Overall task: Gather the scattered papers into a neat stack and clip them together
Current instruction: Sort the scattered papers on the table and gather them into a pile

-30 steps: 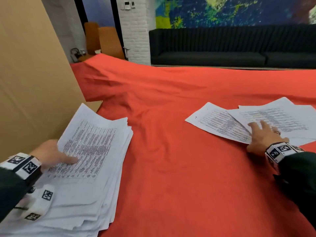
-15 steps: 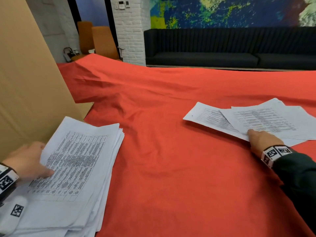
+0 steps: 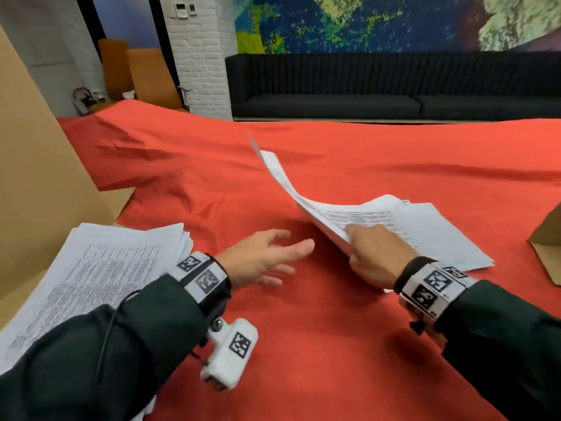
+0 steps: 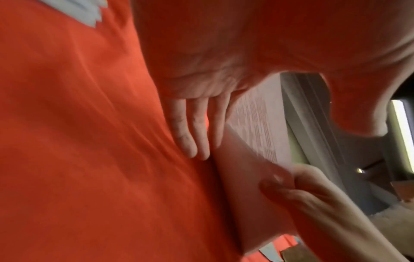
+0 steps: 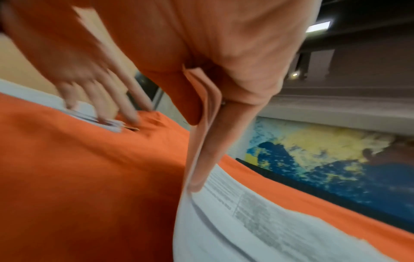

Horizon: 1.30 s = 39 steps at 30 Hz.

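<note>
The right hand (image 3: 376, 259) pinches a small sheaf of white printed paper sheets (image 3: 318, 214) at its near left corner. One digit lies on the printed top side, and the other fingers (image 4: 282, 192) are curled against the underside. The sheaf sits on the right half of the tabletop, right of centre. Its left side is lifted clear of the red cloth (image 3: 303, 344) and curls upward toward a far corner that stands in the air. Its right side lies flat on the cloth, where a few sheet edges fan out unevenly.

The left hand (image 3: 261, 262) hangs palm down over the cloth, just left of the sheaf, and holds nothing. Its fingers (image 3: 299, 249) are straight and loosely spread, with the tips pointing at the lifted edge. In the left wrist view they lie right beside the paper's underside, but whether they touch it cannot be told.

At the near left lies a large, thick stack of white printed paper (image 3: 115, 262), its edges ragged, well apart from the sheaf. A tall brown cardboard panel (image 3: 36, 183) stands behind that stack on the left. A smaller piece of brown cardboard (image 3: 546, 238) shows at the right edge of the tabletop. Beyond the far side are a long black sofa (image 3: 364, 86), a blue, green and yellow wall painting (image 3: 364, 22) and a white brick pillar (image 3: 203, 56).
</note>
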### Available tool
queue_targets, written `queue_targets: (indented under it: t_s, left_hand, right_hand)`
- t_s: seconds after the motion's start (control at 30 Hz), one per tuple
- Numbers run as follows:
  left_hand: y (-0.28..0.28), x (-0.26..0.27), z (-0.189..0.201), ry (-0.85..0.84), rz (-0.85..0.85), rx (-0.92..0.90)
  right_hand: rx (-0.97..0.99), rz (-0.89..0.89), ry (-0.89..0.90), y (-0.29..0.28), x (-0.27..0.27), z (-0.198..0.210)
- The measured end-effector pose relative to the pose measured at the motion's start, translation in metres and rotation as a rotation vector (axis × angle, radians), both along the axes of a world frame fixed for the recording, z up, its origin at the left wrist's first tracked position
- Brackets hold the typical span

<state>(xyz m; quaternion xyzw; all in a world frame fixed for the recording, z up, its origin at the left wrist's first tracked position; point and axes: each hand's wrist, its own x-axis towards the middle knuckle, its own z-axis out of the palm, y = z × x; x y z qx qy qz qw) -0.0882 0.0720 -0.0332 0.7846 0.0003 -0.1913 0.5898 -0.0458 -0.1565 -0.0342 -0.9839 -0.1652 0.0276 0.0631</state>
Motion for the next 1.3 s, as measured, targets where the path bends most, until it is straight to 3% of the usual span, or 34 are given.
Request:
queue_targets:
  t_s: [0.13,0.2,0.27,0.33,0.4,0.6,0.67,0.8,0.9,0.93,1.03,1.1,1.13,1.17,1.2,1.23,1.27,1.3]
  left_hand:
    - [-0.028,0.012,-0.005,0.129,0.181,-0.197]
    - [-0.027,0.011,-0.008,0.115,0.276,-0.236]
    - [-0.028,0.010,-0.010,0.082,0.321,-0.309]
    - [-0.028,0.012,-0.012,0.049,0.321,-0.444]
    - [-0.024,0.014,-0.015,0.070,0.316,-0.453]
    - [0.001,0.041,-0.061,0.090,0.486,0.091]
    - [0.006,0.049,-0.068,0.049,0.491,0.175]
    - [0.019,0.052,-0.072,0.018,0.457,0.287]
    - [0.026,0.045,-0.062,-0.031,0.272,0.486]
    - [0.026,0.043,-0.055,-0.069,0.224,0.614]
    - [0.024,0.041,-0.034,-0.267,0.340,0.692]
    - [0.032,0.038,-0.033,-0.295,0.220,0.815]
    - [0.047,0.043,-0.037,-0.280,0.178,0.794]
    - [0.051,0.054,-0.043,-0.372,0.111,0.677]
    - [0.052,0.052,-0.053,-0.400,0.018,0.341]
    - [0.064,0.063,-0.077,-0.606,-0.252,0.065]
    - [0.086,0.074,-0.093,-0.496,-0.501,-0.336]
    - [0.096,0.069,-0.092,-0.191,-0.486,-0.586]
  right_hand:
    - [0.300,0.138,0.139,0.023,-0.039,-0.003]
    - [0.556,0.094,0.216,0.021,-0.045,-0.006]
    - [0.699,0.035,0.190,0.015,-0.043,-0.009]
    - [0.692,0.024,0.094,0.005,-0.036,-0.008]
    - [0.713,0.005,0.014,-0.009,-0.029,0.001]
    - [0.415,0.022,-0.377,-0.048,-0.023,0.022]
    - [0.319,0.116,-0.369,-0.054,-0.031,0.013]
    - [0.343,0.286,-0.112,-0.064,-0.043,-0.012]
    - [0.339,0.331,0.026,-0.062,-0.052,-0.029]
    - [0.322,0.341,0.040,-0.062,-0.053,-0.035]
    - [0.296,0.364,-0.010,-0.055,-0.056,-0.039]
    - [0.291,0.382,-0.154,-0.050,-0.054,-0.032]
    - [0.310,0.406,-0.233,-0.048,-0.053,-0.027]
    - [0.349,0.431,-0.288,-0.046,-0.053,-0.021]
    - [0.411,0.471,-0.329,-0.046,-0.055,-0.016]
    - [0.487,0.496,-0.363,-0.046,-0.058,-0.008]
    - [0.578,0.501,-0.395,-0.046,-0.060,0.000]
    - [0.670,0.479,-0.418,-0.048,-0.061,0.012]
